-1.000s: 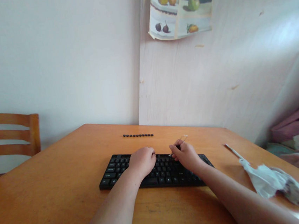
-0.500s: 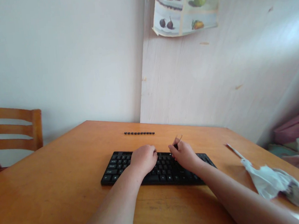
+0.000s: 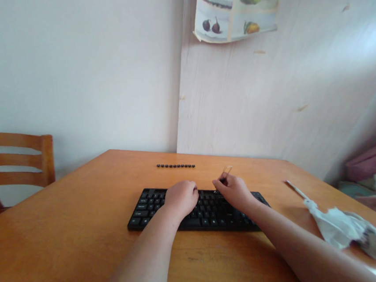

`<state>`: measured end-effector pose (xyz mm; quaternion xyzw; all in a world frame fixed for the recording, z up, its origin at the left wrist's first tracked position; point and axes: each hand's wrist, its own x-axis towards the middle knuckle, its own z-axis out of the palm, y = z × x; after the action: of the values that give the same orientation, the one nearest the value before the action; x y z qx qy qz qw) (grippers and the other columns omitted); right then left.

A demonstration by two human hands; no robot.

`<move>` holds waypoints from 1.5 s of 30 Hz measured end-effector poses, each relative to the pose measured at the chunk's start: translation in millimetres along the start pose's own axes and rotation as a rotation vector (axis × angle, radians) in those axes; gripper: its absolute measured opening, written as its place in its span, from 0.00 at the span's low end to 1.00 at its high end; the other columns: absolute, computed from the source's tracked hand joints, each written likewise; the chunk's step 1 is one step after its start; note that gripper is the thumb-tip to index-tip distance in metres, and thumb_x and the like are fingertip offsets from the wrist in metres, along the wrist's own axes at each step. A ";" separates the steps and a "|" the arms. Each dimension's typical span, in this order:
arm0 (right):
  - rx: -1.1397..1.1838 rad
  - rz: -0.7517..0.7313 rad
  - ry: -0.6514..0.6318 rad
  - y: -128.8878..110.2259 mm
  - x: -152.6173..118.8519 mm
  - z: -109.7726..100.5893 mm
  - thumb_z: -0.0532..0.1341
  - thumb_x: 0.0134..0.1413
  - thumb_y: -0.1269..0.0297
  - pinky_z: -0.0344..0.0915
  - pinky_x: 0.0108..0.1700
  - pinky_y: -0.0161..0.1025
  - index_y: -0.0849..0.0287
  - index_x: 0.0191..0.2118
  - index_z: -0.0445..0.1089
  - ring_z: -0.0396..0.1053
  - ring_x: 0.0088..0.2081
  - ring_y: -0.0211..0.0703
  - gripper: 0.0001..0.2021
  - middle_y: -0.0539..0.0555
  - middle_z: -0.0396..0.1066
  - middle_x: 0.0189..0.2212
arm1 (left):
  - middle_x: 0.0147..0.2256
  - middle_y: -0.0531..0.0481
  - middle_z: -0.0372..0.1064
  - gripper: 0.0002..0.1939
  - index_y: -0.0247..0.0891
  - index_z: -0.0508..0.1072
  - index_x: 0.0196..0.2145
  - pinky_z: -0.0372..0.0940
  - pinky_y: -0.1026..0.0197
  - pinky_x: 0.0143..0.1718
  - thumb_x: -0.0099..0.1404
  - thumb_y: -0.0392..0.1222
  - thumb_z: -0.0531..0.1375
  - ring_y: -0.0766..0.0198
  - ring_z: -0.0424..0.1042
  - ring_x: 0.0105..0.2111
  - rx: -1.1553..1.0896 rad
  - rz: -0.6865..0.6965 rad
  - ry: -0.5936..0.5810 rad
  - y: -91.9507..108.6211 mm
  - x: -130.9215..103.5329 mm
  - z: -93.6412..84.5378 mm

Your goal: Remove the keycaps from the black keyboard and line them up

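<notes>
I find my left hand (image 3: 182, 198) curled over the keyboard (image 3: 211, 210), contents indeterminable; my right hand (image 3: 235, 192), over it too, pinches a thin tool (image 3: 223, 181). Black pieces (image 3: 175, 165) lie beyond the left.

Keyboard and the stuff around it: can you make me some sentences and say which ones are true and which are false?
1. The right hand holds a thin wire tool. True.
2. The keyboard is white. False: it is black.
3. Small black pieces make a row on the table, beyond the keyboard. True.
4. The left hand is down under the table. False: it is over the keyboard, with its fingertips mostly hidden.
5. A fruit picture hangs on the wall. True.
6. The white bundle lies left of the keyboard. False: it lies on the right.
</notes>
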<state>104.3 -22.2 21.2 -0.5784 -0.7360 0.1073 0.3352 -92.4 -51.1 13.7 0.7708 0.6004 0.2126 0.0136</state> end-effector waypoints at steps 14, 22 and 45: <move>0.053 0.010 0.052 8.0 1.7 4.1 0.54 0.54 0.57 0.55 0.28 0.35 0.57 0.21 0.63 0.65 0.23 0.40 0.14 0.51 0.67 0.17 | 0.37 0.47 0.76 0.14 0.44 0.78 0.37 0.63 0.58 0.38 0.64 0.44 0.52 0.56 0.73 0.41 -0.027 -0.020 -0.017 0.5 0.2 -0.9; 0.260 0.113 0.119 13.6 4.5 2.1 0.54 0.53 0.54 0.55 0.25 0.35 0.57 0.23 0.63 0.65 0.22 0.40 0.14 0.51 0.68 0.18 | 0.37 0.45 0.76 0.14 0.43 0.78 0.37 0.62 0.56 0.39 0.64 0.44 0.52 0.54 0.73 0.41 -0.077 -0.030 -0.022 -0.5 -0.2 -0.3; 0.865 0.097 0.015 -27.9 -20.5 -0.5 0.59 0.53 0.46 0.56 0.18 0.31 0.57 0.29 0.61 0.60 0.17 0.33 0.18 0.47 0.66 0.19 | 0.36 0.48 0.75 0.09 0.37 0.72 0.37 0.66 0.62 0.39 0.62 0.44 0.58 0.63 0.72 0.36 -0.754 0.048 0.063 23.0 5.9 -5.2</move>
<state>85.0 -49.8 29.2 -0.4197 -0.5928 0.4171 0.5464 -72.0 -53.2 26.6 0.7187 0.4619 0.4423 0.2729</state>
